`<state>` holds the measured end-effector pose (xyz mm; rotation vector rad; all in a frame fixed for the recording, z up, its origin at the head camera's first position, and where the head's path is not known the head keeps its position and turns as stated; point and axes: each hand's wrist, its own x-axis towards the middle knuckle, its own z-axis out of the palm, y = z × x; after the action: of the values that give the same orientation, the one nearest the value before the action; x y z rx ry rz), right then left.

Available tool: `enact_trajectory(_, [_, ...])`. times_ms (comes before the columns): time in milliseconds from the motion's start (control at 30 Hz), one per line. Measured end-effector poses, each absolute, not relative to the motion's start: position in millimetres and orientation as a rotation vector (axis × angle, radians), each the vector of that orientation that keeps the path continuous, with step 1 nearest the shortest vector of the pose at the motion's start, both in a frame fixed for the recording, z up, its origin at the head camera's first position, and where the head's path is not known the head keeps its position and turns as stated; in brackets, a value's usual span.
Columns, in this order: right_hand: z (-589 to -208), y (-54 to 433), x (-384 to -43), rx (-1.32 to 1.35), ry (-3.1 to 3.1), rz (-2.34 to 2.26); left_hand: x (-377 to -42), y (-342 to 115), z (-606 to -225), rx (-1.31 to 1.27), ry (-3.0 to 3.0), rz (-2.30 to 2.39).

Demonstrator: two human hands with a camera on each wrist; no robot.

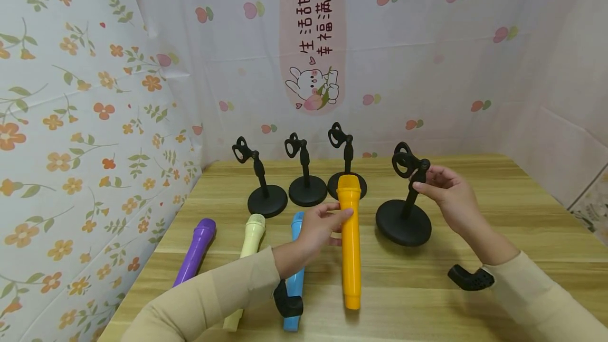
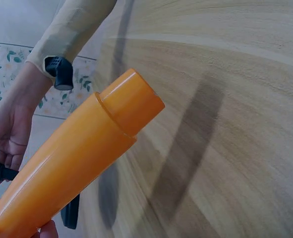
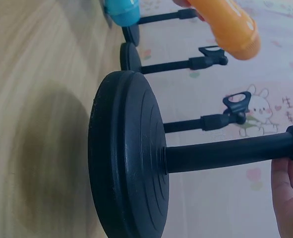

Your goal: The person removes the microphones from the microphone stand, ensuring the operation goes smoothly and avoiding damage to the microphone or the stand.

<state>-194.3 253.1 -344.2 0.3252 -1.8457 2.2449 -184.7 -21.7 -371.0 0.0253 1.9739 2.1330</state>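
Note:
My left hand (image 1: 315, 230) grips an orange microphone (image 1: 351, 263) around its upper body, head end pointing away from me. Its orange tail end fills the middle of the left wrist view, above the wooden surface. With the thumb and fingers of my right hand (image 1: 453, 197) I pinch the stem of a black microphone stand (image 1: 404, 223) just below its clip. In the right wrist view the round base (image 3: 131, 153) hangs tilted off the table, with its shadow beside it. The stand's ring clip holds nothing.
Behind stand three more black stands (image 1: 267, 201), (image 1: 307, 190), (image 1: 349, 154) with vacant clips. On the left of the wooden table (image 1: 404, 289) lie a purple microphone (image 1: 195, 252), a pale yellow microphone (image 1: 252, 236) and a blue microphone (image 1: 295, 278), partly behind my left arm.

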Motion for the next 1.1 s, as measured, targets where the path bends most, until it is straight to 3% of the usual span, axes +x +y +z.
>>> enact_trajectory(1100, [-325,268,-253,0.175,-1.807,2.254,-177,-11,-391,-0.084,2.071,2.006])
